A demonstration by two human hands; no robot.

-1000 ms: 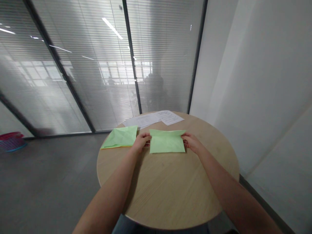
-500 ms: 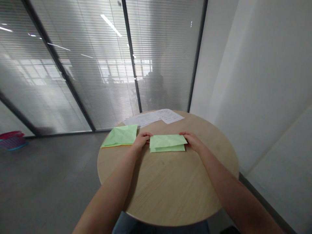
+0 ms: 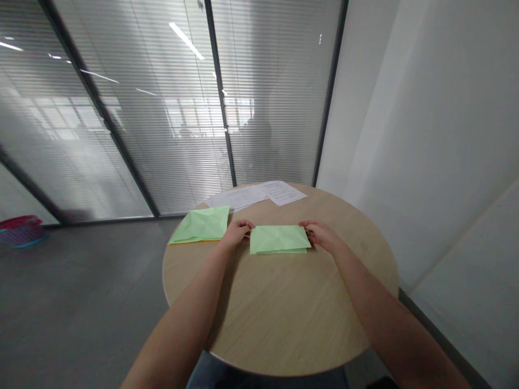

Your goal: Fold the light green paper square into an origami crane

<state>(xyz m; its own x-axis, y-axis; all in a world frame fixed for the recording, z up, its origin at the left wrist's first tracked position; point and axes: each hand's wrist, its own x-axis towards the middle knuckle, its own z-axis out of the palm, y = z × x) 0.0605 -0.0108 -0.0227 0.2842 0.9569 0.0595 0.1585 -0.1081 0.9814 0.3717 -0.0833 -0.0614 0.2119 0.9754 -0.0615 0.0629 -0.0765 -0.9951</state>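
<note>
A light green sheet of paper (image 3: 279, 239), folded over on itself, lies on the round wooden table (image 3: 284, 308). My left hand (image 3: 236, 233) pinches its left edge and my right hand (image 3: 320, 233) pinches its right edge, fingers closed on the fold. The top flap lies almost level with the lower layer. To the left of my left hand rests a second creased green sheet (image 3: 201, 225) with a yellow sheet just showing under it.
White printed papers (image 3: 255, 196) lie at the table's far edge. Behind the table stands a glass partition with blinds (image 3: 162, 119); a white wall is on the right. A pink and blue basket (image 3: 19, 230) sits on the grey floor, far left.
The green sheet's far edge has been folded down toward me: a second ago it stood as a tall rectangle, and it is now half that height with both hands at its ends.
</note>
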